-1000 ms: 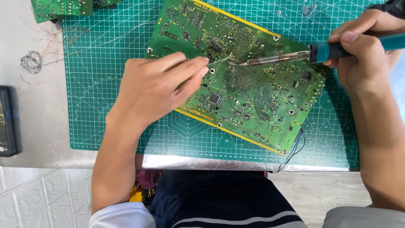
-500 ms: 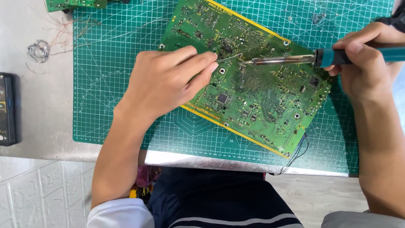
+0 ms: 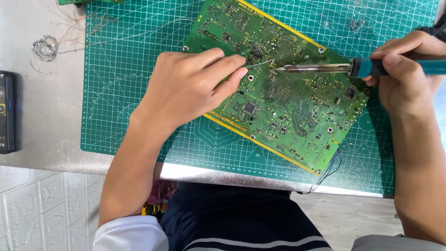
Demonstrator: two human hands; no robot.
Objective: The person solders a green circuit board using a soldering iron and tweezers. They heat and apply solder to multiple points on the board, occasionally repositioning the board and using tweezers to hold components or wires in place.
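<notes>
Big green rectangular circuit board w/ yellow edge strip (image 3: 288,93) lies tilted on the green gridded cutting mat (image 3: 130,69), roughly centre of the bench, its long side running from 11 o'clock down to 4 o'clock. Left hand (image 3: 190,88) rests on the board's 9 o'clock side, fingers curled together, thumb and forefinger pinching a thin silvery solder wire (image 3: 260,64) that pokes out toward 3 o'clock. Right hand (image 3: 409,74) comes in from 3 o'clock, closed around the teal handle of a soldering iron w/ metal shaft (image 3: 320,69); iron lies about level, tip pointing to 9 o'clock and meeting the wire end on the board's upper middle. At 9 o'clock, off the mat, a loose coil of silver wire (image 3: 44,48) sits on the grey metal tabletop (image 3: 42,111), and below it a flat black device (image 3: 8,111) at the frame edge. Thin dark wire (image 3: 327,174) trails off the board's 5 o'clock corner.
</notes>
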